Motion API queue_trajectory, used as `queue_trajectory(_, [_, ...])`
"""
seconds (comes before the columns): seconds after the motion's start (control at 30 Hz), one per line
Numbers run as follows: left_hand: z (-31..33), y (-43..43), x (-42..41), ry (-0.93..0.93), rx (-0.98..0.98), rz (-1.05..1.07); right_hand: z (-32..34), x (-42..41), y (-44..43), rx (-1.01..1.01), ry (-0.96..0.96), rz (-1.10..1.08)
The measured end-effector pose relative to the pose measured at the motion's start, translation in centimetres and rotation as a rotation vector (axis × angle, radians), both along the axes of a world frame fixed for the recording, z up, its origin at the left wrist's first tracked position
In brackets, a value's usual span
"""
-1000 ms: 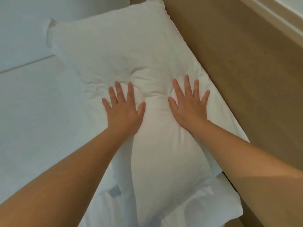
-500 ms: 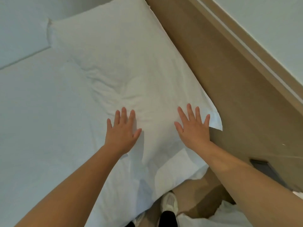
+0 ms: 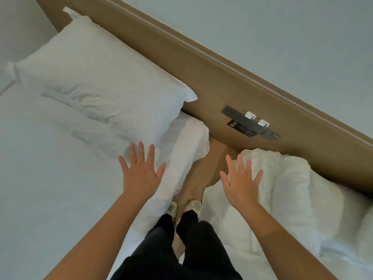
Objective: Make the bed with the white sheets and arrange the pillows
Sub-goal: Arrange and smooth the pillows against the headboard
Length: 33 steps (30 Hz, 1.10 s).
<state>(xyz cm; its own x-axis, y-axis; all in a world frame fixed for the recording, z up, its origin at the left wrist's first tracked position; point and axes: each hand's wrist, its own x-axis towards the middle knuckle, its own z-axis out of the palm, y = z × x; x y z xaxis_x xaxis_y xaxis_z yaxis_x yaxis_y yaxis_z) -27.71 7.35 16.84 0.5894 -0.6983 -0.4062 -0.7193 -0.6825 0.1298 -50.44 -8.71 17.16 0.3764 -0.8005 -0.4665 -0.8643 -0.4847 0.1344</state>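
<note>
A white pillow (image 3: 96,77) lies flat at the head of the bed, against the tan headboard (image 3: 201,65). The bed's white sheet (image 3: 50,168) is spread smooth below it, and a folded white layer hangs over the bed's right edge (image 3: 185,146). My left hand (image 3: 142,174) hovers with fingers spread over that near edge, below the pillow. My right hand (image 3: 241,182) is spread open in the air over the gap and a crumpled white duvet (image 3: 282,188) on the right. Neither hand holds anything.
A narrow strip of tan floor (image 3: 203,170) runs between the bed and the crumpled bedding, where my legs in dark trousers (image 3: 177,245) and light shoes stand. A dark switch panel (image 3: 250,124) with white plugs sits on the headboard. Pale wall (image 3: 282,27) rises above.
Both hands have lifted off the pillow and drawn back toward me. The view has swung right and pulled back, showing the bed's edge, the floor gap and the crumpled bedding.
</note>
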Motion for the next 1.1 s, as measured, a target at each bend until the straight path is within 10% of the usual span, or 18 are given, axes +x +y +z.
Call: queue_trajectory(1.1, [6.7, 12.9, -44.6, -0.065, 0.009, -1.282, 1.4, -42.8, 42.8, -0.049, -0.269, -1.27])
